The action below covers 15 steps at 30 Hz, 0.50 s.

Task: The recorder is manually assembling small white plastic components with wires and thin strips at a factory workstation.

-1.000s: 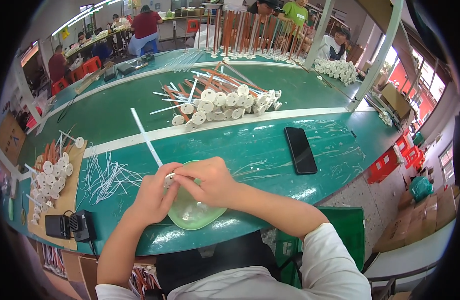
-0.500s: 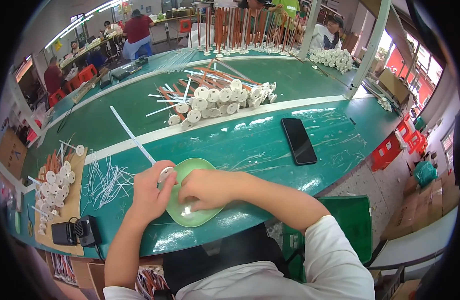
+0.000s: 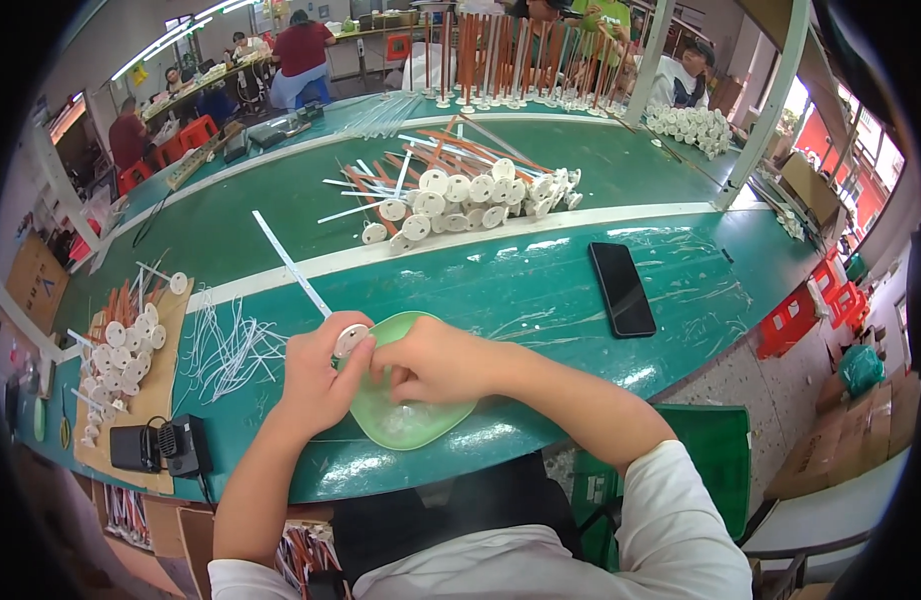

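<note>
My left hand (image 3: 313, 378) grips a round white disc (image 3: 352, 340) between thumb and fingers. A long pale strip (image 3: 287, 256) stretches from that hand toward the far left, apparently joined to the disc. Curled fingers of my right hand (image 3: 436, 358) are closed close beside the disc, over a light green bowl (image 3: 411, 432); anything pinched in their tips is hidden. Small clear or whitish bits (image 3: 409, 412) lie at the bottom of the bowl, partly covered by this hand.
A black phone (image 3: 623, 290) lies to the right. White-disc pieces with brown and pale strips (image 3: 451, 200) are piled beyond a white rail. At left are loose white strands (image 3: 231, 345), more disc pieces (image 3: 121, 355) on cardboard and a black device (image 3: 184, 446). People work farther back.
My right hand has risen from the bottom of the bowl toward the disc in my left hand. The whole view has shifted slightly, so the bench appears farther right.
</note>
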{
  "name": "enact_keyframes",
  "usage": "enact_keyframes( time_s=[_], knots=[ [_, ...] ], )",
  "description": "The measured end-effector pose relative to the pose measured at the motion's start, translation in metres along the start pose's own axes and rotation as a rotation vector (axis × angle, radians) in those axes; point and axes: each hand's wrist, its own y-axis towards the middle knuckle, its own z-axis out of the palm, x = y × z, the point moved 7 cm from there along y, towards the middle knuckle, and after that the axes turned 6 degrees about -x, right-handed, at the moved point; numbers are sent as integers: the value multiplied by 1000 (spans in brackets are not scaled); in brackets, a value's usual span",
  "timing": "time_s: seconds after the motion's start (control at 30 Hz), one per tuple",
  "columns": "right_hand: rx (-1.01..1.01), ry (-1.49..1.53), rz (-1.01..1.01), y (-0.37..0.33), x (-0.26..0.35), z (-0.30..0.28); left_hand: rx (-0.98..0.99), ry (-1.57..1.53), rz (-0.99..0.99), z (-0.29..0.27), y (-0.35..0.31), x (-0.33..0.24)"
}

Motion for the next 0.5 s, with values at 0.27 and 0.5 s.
enact_keyframes(
  time_s=[0.27, 0.5],
  knots=[
    [-233, 76, 87, 3, -6, -24, -45, -26, -99, -6, -1, 6],
    [-378, 126, 35, 1, -7, -29, -38, -245, -189, -5, -4, 17]
  ],
)
